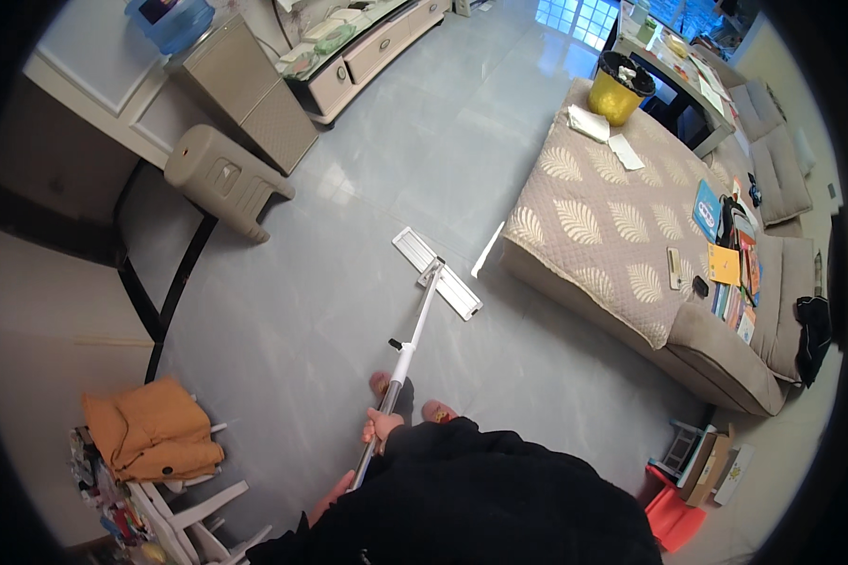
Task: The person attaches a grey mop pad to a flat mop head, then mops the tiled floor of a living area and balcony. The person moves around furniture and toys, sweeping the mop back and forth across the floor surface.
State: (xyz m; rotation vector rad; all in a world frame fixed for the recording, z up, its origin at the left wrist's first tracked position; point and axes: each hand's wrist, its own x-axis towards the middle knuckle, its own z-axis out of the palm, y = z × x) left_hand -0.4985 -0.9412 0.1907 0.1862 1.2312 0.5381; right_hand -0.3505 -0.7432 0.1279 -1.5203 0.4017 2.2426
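A flat mop (pixel 437 274) with a long rectangular white-and-silver head lies on the grey tiled floor, its head slanting down to the right. Its pole (pixel 413 337) runs back towards my body and has a small black lever. My right hand (pixel 382 428) is wrapped around the metal part of the pole, just beyond my feet's near side. Lower down, my left hand (pixel 333 496) holds the pole near its end, partly hidden by my black sleeve. My feet in pinkish slippers (pixel 438 411) stand beside the pole.
A sofa with a patterned cover (pixel 586 212) stands right, bearing a yellow bin (pixel 615 99), books and papers. A plastic stool (pixel 219 176), water dispenser (pixel 254 92) and low cabinet (pixel 374 53) stand left and ahead. An orange garment (pixel 155 431) hangs lower left; a red plastic item (pixel 671 519) lies lower right.
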